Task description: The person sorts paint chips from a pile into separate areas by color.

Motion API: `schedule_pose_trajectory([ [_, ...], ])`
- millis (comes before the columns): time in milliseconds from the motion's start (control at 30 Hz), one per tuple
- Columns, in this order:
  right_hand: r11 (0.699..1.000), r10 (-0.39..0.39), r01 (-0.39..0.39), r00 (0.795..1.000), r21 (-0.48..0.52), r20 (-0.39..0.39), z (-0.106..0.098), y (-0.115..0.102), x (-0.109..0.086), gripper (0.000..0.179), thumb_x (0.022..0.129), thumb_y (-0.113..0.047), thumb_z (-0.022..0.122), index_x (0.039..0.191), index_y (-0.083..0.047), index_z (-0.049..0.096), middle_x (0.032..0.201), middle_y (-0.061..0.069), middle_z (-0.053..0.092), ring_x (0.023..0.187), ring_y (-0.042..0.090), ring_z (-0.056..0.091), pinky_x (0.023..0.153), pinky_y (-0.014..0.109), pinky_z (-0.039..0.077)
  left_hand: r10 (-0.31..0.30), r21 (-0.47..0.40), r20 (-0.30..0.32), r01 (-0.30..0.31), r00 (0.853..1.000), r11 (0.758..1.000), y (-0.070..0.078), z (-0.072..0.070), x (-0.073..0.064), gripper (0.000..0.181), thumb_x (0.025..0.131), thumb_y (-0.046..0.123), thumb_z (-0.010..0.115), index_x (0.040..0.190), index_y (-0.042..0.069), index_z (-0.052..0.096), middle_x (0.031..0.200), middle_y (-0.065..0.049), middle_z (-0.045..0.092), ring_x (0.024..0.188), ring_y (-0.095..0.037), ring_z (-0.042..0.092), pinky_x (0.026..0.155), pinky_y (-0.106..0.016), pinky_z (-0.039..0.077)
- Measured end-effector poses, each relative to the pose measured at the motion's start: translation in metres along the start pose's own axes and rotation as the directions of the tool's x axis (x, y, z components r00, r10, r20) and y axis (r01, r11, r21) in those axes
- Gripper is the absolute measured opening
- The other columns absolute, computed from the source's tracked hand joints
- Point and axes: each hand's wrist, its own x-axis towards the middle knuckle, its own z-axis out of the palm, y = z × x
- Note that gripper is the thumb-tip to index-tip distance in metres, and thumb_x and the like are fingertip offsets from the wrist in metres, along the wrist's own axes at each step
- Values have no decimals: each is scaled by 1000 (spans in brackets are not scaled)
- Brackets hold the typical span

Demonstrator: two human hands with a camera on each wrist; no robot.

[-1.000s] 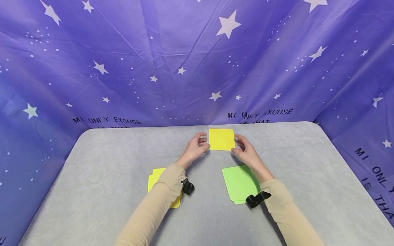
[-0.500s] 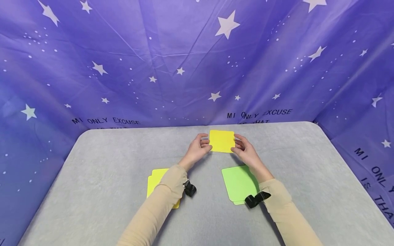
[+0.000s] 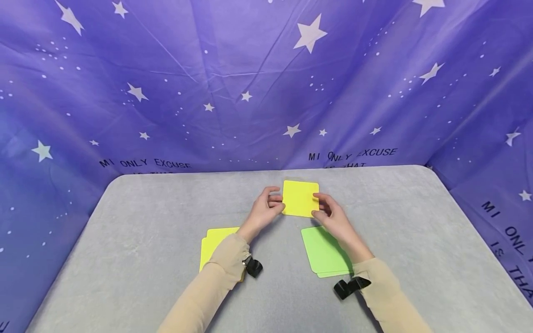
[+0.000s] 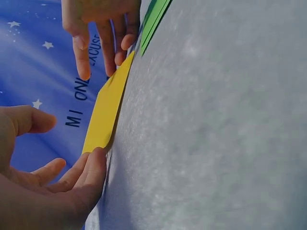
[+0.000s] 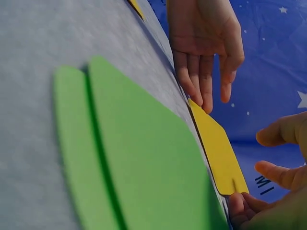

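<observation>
A yellow square card (image 3: 300,199) lies near the far edge of the table, between the two hands. At its left edge, the left hand (image 3: 263,209) touches it with its lower fingertips, and the thumb stands apart in the left wrist view. The right hand (image 3: 335,219) is at the right edge, its fingertips overlapping the card in the head view. In the right wrist view, its lower fingers meet the corner of the yellow card (image 5: 218,153) and the upper digits are raised off it. Both hands have loosely bent fingers.
Green square cards (image 3: 326,254), slightly offset, lie under the right forearm. Overlapping yellow cards (image 3: 212,245) lie at the left, partly hidden by the left sleeve. Behind the grey table (image 3: 137,231) hangs a purple star-printed curtain (image 3: 250,69).
The yellow card has moved a little toward the person, and both hands have come nearer with it. The right fingertips now overlap its right side more. The green and other yellow cards stay put.
</observation>
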Motion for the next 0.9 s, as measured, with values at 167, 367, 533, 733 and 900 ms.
schedule_pose_trajectory([
  [167,1000,-27,27,1000,1,-16,4,-3,-9,54,89,5,58,140,8,40,134,25,43,114,35,44,87,25,38,22,-13,-8,-22,1000,1000,-7,0,-7,49,88,1,60,135,-2,46,115,-20,62,102,-31,62,82,-35,52],
  [367,998,-54,55,997,13,-54,9,-4,-17,54,87,9,58,138,8,42,131,26,46,110,37,49,85,22,42,25,-27,-68,-27,997,999,-8,-3,-17,46,87,-1,62,131,-2,49,108,-19,64,95,-30,63,77,-33,51],
  [533,998,-61,59,995,-27,-85,14,-4,-22,55,84,10,61,137,6,45,126,25,50,106,36,53,87,32,44,15,-15,-91,-17,996,1000,-11,-7,-25,46,86,0,61,130,-2,50,103,-15,65,89,-24,63,71,-27,50],
  [733,997,-47,43,997,-68,-67,20,-4,-27,58,84,8,63,139,2,46,122,22,51,99,31,56,77,27,46,-9,-47,-111,3,994,999,-15,-12,-34,45,85,-2,62,129,-2,50,101,-15,65,85,-20,63,68,-26,49],
  [900,998,-51,50,998,-41,-45,26,-5,-31,59,82,12,64,138,2,46,118,21,50,94,30,54,67,21,47,-38,-105,-89,29,995,994,-16,-17,-42,46,85,-4,62,129,-3,49,98,-15,63,80,-15,62,65,-25,49],
])
